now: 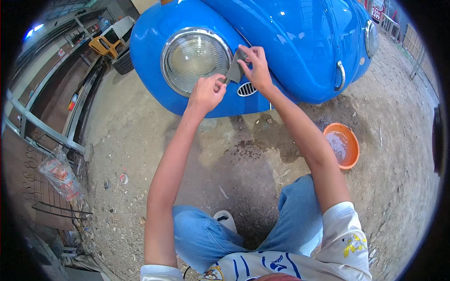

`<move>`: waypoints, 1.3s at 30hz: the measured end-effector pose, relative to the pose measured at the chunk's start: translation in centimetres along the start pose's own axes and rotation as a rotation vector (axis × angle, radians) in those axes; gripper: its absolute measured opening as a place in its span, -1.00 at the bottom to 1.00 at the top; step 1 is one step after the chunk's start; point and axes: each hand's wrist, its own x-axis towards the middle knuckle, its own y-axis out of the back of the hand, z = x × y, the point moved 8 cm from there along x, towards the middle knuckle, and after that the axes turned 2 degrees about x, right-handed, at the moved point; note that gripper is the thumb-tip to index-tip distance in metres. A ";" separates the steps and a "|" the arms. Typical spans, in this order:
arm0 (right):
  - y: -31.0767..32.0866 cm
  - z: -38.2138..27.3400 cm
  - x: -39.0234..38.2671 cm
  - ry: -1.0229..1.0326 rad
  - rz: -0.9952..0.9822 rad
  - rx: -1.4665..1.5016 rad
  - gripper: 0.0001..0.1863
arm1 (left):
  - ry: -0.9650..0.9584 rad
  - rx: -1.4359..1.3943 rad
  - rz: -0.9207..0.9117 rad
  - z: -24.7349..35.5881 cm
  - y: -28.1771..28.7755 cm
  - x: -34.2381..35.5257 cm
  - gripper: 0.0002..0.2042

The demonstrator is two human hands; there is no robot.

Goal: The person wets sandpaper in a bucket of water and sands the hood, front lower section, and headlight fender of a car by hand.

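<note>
A thin grey-green sheet (236, 70), perhaps abrasive paper, is pinched between my two hands beside the round chrome-rimmed headlight (194, 61) of a blue car (304, 51). My right hand (255, 70) grips its upper part with thumb and fingers. My left hand (211, 91) is closed on its lower left edge, near the headlight's rim. Just below the sheet is a small chrome slotted grille (246, 89) on the blue fender. Whether the sheet touches the paint is unclear.
An orange bucket (346, 158) with cloudy liquid stands on the dirt ground at my right. On the left are metal shelving (79, 122), a plastic bag (61, 175), a yellow chair (103, 46) and a tyre (122, 62). My knees are bent below my arms.
</note>
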 end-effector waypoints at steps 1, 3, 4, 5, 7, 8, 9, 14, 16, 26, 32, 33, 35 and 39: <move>-0.7 0.2 -0.6 0.000 -0.081 -0.053 -0.44 | -0.028 -0.018 0.014 0.3 0.3 0.0 -0.73; -0.7 -0.1 -1.9 0.099 -0.077 -0.099 -0.46 | -0.115 -0.023 0.036 1.3 0.4 0.0 -0.74; -0.7 -0.6 -2.5 0.195 -0.083 -0.141 -0.48 | -0.199 -0.057 0.074 2.2 0.4 0.2 -0.75; -1.0 -0.1 -3.0 0.173 -0.172 -0.106 -0.36 | -0.189 -0.046 0.051 2.4 -0.4 0.5 -0.75; -0.1 0.5 -3.6 0.199 -0.177 -0.145 -0.28 | -0.339 0.186 -0.003 4.0 -2.9 1.3 -0.65; 0.5 0.4 -3.8 0.258 -0.150 -0.170 -0.19 | -0.355 0.173 0.012 4.3 -3.8 1.9 -0.65; 0.8 1.0 -3.7 0.234 -0.182 -0.192 -0.19 | -0.449 0.166 0.071 5.2 -4.5 2.5 -0.60; 2.1 3.1 -3.8 0.137 -0.261 -0.164 -0.06 | -0.656 0.555 0.081 5.7 -10.1 4.5 -0.45; 2.4 3.2 -4.5 0.122 -0.294 -0.152 -0.09 | -0.660 0.683 0.056 4.7 -11.6 3.9 -0.37; 1.4 0.4 -7.8 0.398 -0.582 -0.262 -0.19 | -0.591 0.787 0.100 -3.9 -13.6 -4.2 -0.07; 2.0 1.6 -7.8 0.372 -0.636 -0.409 -0.29 | -0.594 0.831 0.010 -6.1 -13.2 -7.2 -0.06; 2.0 2.2 -8.0 0.350 -0.666 -0.436 -0.31 | -0.591 0.887 -0.037 -5.9 -13.6 -6.8 -0.05; 2.3 2.6 -8.1 0.354 -0.635 -0.438 -0.32 | -0.590 0.740 0.055 -4.4 -13.0 -5.5 -0.04; 2.0 2.9 -8.1 0.338 -0.600 -0.439 -0.32 | -0.575 0.513 0.120 -3.7 -13.4 -3.9 -0.01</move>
